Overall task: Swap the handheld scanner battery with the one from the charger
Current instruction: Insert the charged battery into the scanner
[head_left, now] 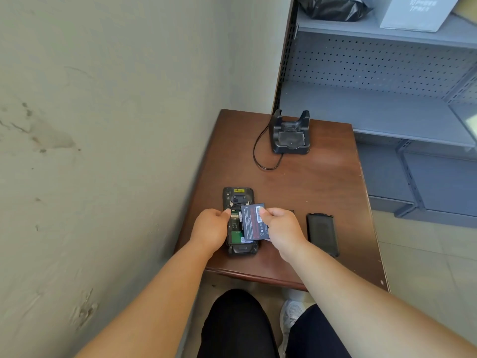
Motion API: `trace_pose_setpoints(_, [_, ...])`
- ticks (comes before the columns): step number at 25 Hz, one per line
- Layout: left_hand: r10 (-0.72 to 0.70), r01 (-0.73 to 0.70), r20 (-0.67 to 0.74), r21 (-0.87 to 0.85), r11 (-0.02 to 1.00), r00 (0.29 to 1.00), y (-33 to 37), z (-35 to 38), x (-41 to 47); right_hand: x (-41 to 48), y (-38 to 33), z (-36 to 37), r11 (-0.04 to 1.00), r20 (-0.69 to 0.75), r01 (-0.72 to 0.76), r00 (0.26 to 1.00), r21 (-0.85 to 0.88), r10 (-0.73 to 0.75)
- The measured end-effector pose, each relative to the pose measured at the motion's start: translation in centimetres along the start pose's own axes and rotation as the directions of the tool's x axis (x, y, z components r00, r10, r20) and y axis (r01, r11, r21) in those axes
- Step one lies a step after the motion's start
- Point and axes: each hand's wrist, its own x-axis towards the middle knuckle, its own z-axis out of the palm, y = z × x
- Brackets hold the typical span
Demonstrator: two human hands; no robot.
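The black handheld scanner (238, 200) lies face down on the brown table (322, 192), its back cover off and the battery bay showing a green board. My left hand (210, 228) grips the scanner's left side. My right hand (281, 226) pinches a flat dark battery (254, 223) with a red label, tilted over the open bay. The black back cover (322, 233) lies to the right. Another dark flat item (291, 211) peeks out just behind my right hand. The black charger cradle (290, 134) stands at the table's far side.
The cradle's black cable (260, 156) loops on the table toward the wall on the left. A grey metal shelving unit (387, 107) stands behind and right of the table, with a white box (418, 11) and a black bag (333, 6) on top.
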Motion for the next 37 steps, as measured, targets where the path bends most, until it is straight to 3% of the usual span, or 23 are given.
trace_pose_setpoints(9, [-0.064,0.076,0.048,-0.337,0.939,0.997,0.2,0.2,-0.4,-0.7,-2.0,-0.7,0.997,-0.012,0.054,0.999,0.055,-0.053])
trace_pose_setpoints(16, [-0.001,0.077,0.110,-0.690,0.720,0.994,2.2,-0.4,-1.3,-2.4,-3.4,-0.7,0.986,0.001,0.156,0.988,0.051,-0.156])
trace_pose_setpoints(28, [0.118,-0.029,0.060,-0.774,0.633,0.991,3.0,-0.7,-2.2,-4.1,-5.0,-1.3,0.964,-0.050,0.260,0.965,0.063,-0.257])
trace_pose_setpoints(37, [0.131,-0.023,0.074,-0.787,0.617,0.989,3.6,-0.6,-2.5,-4.5,-5.3,-1.2,0.982,-0.009,0.153,0.988,0.111,-0.153])
